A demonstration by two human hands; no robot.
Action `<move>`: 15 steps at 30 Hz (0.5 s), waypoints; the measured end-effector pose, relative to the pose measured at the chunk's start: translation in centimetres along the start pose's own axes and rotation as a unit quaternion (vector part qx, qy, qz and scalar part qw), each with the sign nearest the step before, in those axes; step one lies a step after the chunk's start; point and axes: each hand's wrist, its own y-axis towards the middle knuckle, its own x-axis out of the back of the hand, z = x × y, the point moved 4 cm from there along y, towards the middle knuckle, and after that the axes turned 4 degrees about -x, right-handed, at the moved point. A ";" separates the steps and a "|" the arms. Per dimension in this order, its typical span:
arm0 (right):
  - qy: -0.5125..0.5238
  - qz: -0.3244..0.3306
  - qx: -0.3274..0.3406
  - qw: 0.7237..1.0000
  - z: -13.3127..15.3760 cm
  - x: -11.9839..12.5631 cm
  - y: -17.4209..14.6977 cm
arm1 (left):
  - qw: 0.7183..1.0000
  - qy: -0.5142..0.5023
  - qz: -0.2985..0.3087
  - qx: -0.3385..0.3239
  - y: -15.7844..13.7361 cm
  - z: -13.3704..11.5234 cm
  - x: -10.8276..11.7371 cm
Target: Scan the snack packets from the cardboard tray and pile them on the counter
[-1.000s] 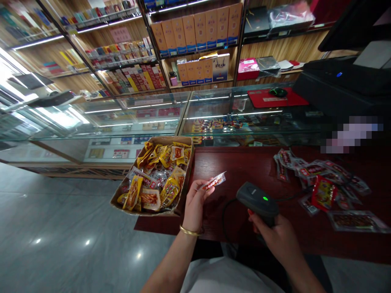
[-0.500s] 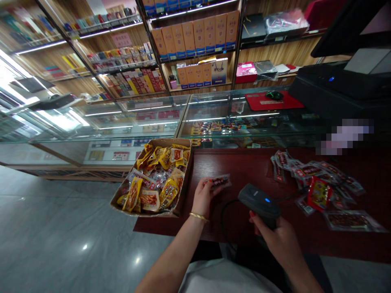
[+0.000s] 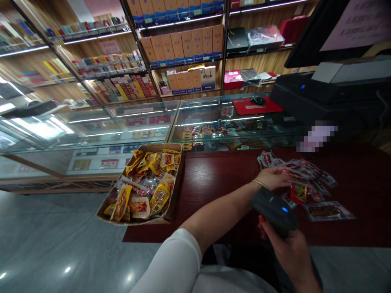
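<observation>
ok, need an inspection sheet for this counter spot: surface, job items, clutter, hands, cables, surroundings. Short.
Surface: dark red desk, shiny.
Job items: box of mostly yellow packets at the desk's left end; loose packet pile at right, overlapping, including a red packet; scanner, blue light on.
Clutter: mouse on red mat, beyond the desk.
Hands: left hand at the pile, grip unclear; right hand holds the scanner.
Cables: nothing clearly seen.
Surroundings: glass counter, stocked shelves, monitor upper right.
</observation>
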 end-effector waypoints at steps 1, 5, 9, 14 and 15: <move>0.000 -0.009 0.000 1.000 0.0 0.4 -0.1 | 0.999 0.030 0.009 0.013 0.8 0.5 -1.0; 0.001 -0.019 -0.023 1.000 0.0 1.4 -0.2 | 0.981 0.190 0.006 0.034 1.2 0.3 -1.2; -0.003 -0.012 -0.020 1.000 -0.3 1.2 0.4 | 0.941 0.332 -0.052 -0.046 -4.6 -4.6 3.1; -0.022 0.079 -0.007 0.997 -0.9 -1.4 1.2 | 0.814 0.498 -0.164 -0.251 -19.8 -15.4 9.8; -0.017 0.093 -0.006 0.995 -0.9 -2.0 1.2 | 0.784 0.531 -0.199 -0.253 -22.9 -17.5 11.4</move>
